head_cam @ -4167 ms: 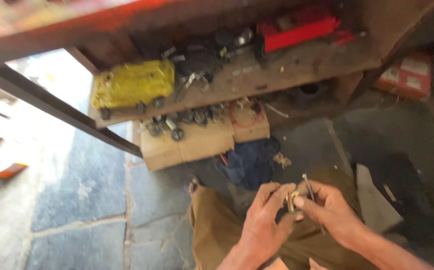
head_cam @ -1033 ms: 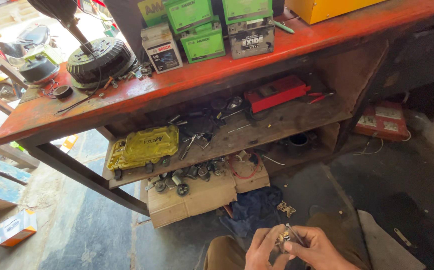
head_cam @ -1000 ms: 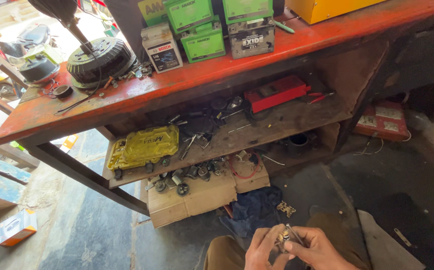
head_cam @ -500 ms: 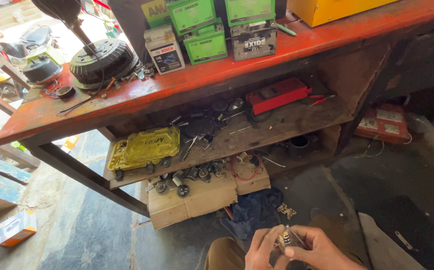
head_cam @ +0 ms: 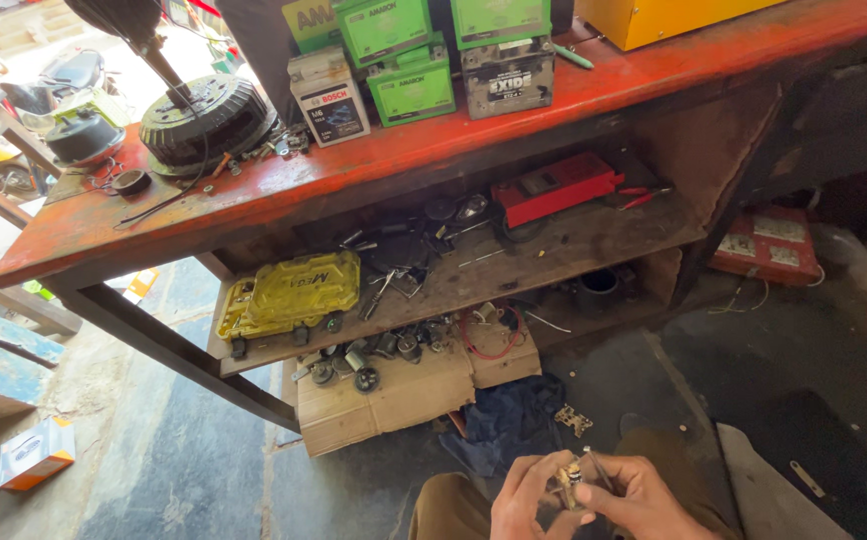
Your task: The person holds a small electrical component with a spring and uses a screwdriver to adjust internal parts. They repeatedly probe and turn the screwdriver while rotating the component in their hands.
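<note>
Both hands at 6 o'clock, low in frame: left hand [head_cam: 526,497] and right hand [head_cam: 632,500] pinch a small metal part [head_cam: 568,482] between fingertips, over the knee; red tabletop [head_cam: 374,165] at 12

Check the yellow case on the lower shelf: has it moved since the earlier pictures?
No. The yellow case lies at the left end of the lower shelf, as before; only the camera shifted.
</note>
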